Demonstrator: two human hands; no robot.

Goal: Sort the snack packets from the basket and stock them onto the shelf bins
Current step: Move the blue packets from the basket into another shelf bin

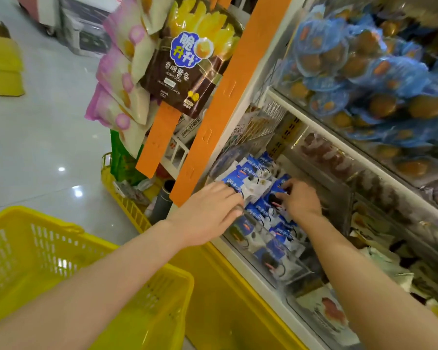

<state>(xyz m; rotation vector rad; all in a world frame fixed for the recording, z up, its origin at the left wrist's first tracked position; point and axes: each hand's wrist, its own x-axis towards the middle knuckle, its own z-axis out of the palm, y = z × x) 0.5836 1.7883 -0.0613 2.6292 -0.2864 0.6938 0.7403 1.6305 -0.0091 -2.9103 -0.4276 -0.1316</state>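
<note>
We reach both arms fwd into the clear shelf bin [283, 274]. Our left hand [208, 213] lies palm-down, fingers fairly straight, on the blue-and-white snack packets [258, 208] piled there. Our right hand [301, 198] bends at the wrist w/ fingers curled, apparently pinching one blue packet [280, 184]; the yellow basket [36, 248] sits btm-left.

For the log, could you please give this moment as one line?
left hand: touching blue packets | right hand: pinching blue packet | basket: lower-left
</note>
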